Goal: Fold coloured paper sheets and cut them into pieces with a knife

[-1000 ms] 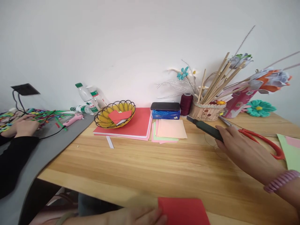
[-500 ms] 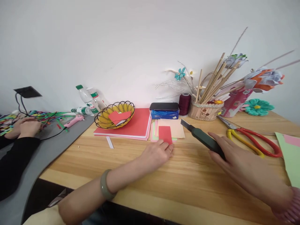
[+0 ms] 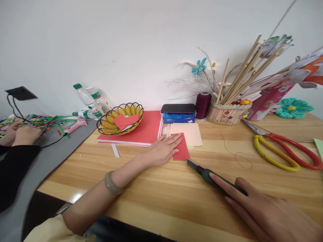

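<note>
Left hand (image 3: 163, 148) lies flat on red paper (image 3: 181, 151), right hand (image 3: 264, 206) grips cutter (image 3: 206, 174) — wooden table (image 3: 156, 191), white wall (image 3: 141, 50).

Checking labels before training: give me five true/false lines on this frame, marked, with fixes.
1. The right grip holds a dark green utility knife. True.
2. The left grip rests on a small red paper rectangle. True.
3. A round yellow woven basket with a dark rim holds red paper pieces. True.
4. The knife's blade is above the basket. False: the blade is by the rectangle's near right corner.
5. Metal scissors with red and yellow handles are in the left grip. False: the scissors lie on the light wooden table.
</note>
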